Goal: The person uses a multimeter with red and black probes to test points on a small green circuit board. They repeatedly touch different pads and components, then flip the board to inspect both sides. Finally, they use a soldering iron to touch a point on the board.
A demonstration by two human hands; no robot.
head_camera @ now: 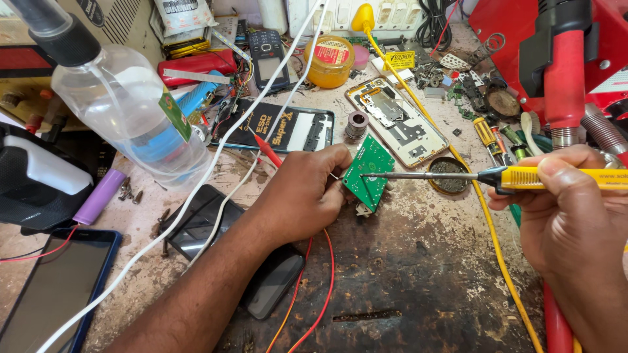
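— Left hand (307, 193)?
— Curled, fingertips pinching the left edge of a small green circuit board (368, 171), tilted up off the scarred worktop (418, 274), mid-scene.
— Right hand (575, 216)?
— Closed in a pen grip around the yellow handle of a soldering iron (517, 177), at the right edge. Metal tip run leftward, touching the board's face near its middle.
— Packages and labels?
— One round yellow tin (330, 61) with a red label on its lid, far centre. One small yellow rectangular tag (400, 59) just right of it, beside the iron's yellow cord. One flat black rectangular pack (275, 127) with pale lettering, far of the left hand. One clear plastic bottle (127, 108), far left, with a green sticker on its side and a black neck. One white printed pouch (186, 14) at the far edge, partly cut off.
— Counts elsewhere?
— One opened phone shell (399, 121), insides showing, just far of the board. One black keypad phone (267, 57) leaning far centre. One blue-edged phone (55, 287), screen up, near left. Two dark glass panels (196, 222) under the left forearm. One small round tray (448, 173) of dark residue under the iron's shaft. One solder spool (357, 123) between pack and shell. One purple cylindrical cell (99, 196) at the left. Two red leads near the wrist; white cables crossing diagonally, exact number hard to tell.
— Far right?
— One red stand (562, 59) with a red-handled tool hung upright.
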